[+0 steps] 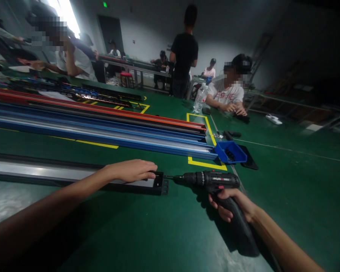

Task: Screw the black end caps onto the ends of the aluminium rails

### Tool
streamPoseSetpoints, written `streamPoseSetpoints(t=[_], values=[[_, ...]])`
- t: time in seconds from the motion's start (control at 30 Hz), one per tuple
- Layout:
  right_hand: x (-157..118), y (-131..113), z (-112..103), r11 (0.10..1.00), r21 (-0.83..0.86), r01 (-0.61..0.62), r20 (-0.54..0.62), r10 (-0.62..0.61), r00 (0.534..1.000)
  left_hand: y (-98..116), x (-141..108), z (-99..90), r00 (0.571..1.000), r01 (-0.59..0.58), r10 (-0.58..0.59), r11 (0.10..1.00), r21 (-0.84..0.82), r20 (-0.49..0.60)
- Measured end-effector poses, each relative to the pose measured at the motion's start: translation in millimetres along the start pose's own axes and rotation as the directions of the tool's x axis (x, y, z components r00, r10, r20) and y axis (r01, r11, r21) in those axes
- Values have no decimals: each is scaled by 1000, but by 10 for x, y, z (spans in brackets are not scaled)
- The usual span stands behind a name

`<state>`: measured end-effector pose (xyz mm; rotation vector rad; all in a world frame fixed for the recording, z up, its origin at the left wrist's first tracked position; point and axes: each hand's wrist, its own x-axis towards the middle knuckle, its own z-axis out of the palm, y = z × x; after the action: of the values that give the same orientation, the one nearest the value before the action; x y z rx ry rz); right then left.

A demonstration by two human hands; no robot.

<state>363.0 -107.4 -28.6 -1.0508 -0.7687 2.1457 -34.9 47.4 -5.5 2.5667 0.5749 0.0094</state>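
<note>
My right hand (238, 200) is closed around the handle of a black cordless drill (222, 179). The drill lies level, its long bit (172, 177) pointing left at the end of a black-edged metal profile (59, 173). Its tip meets or nearly meets the black end cap (164, 185); exact contact is too small to tell. My left hand (134, 170) lies flat on top of the profile close to that cap, fingers stretched out and pointing right.
Beyond the profile lie long blue rails (158, 143) and an orange rail (130, 116). A blue bin (232, 153) with small dark parts stands at their right end, beside a dark flat object (251, 160). Farther back are a water bottle (200, 99) and a seated person (226, 92).
</note>
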Motion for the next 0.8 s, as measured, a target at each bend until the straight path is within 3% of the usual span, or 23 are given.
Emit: streamPoseSetpoints(t=[0.27, 0.47, 0.57, 0.63, 0.73, 0.8], values=[[-43, 40, 126, 994, -47, 95, -103, -99, 990, 32, -41, 0, 996, 47, -45, 999, 26, -78], [-408, 32, 201, 965, -194, 176, -185, -212, 960, 70, -107, -91, 983, 60, -58, 998, 8, -174], [-712, 85, 221, 907, -383, 177, -356, -322, 877, 102, -224, -118, 973, 81, -73, 996, 28, -219], [-910, 166, 233, 831, -539, 135, -441, -416, 796, 98, -353, -95, 968, 102, -87, 994, 50, -234], [-1152, 335, 245, 697, -715, 45, -488, -545, 682, 27, -615, 10, 959, 185, -149, 974, 132, -243], [-1270, 445, 244, 576, -817, -22, -460, -629, 627, -57, -821, 99, 944, 274, -220, 938, 214, -247]])
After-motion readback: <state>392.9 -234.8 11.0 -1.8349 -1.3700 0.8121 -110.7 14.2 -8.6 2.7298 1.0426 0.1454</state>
